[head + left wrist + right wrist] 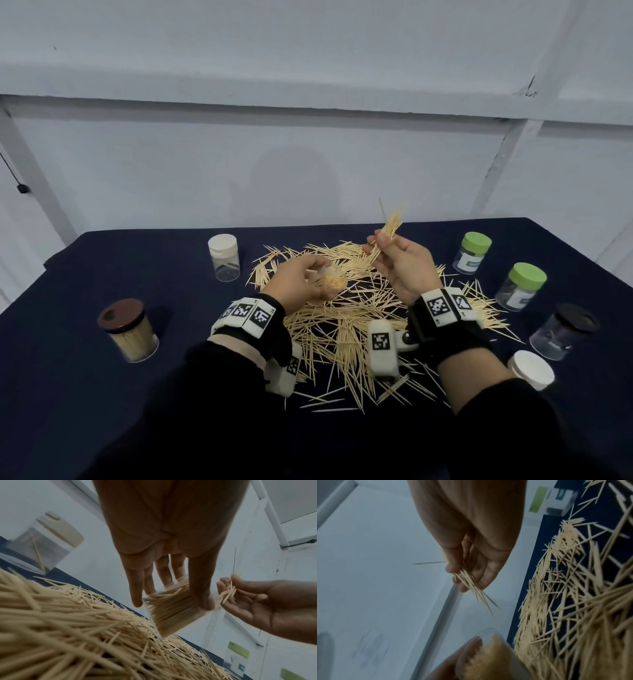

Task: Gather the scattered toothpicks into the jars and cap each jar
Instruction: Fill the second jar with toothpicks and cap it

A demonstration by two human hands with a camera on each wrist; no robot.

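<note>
A big heap of loose toothpicks (346,318) covers the middle of the dark blue table (102,260). My left hand (305,279) grips an uncapped clear jar (330,279), tilted and packed with toothpicks; in the left wrist view the jar (173,609) sits between thumb and fingers. My right hand (394,257) is raised just right of it and pinches a bundle of toothpicks (388,229) that points up and away; the bundle (471,584) fans out past the fingertips (462,588).
A brown-lidded jar (128,329) full of toothpicks stands at the left. A white-lidded jar (224,257) stands behind the heap. Two green-lidded jars (472,251) (522,286), a dark-lidded jar (563,330) and a loose white lid (531,370) sit at the right.
</note>
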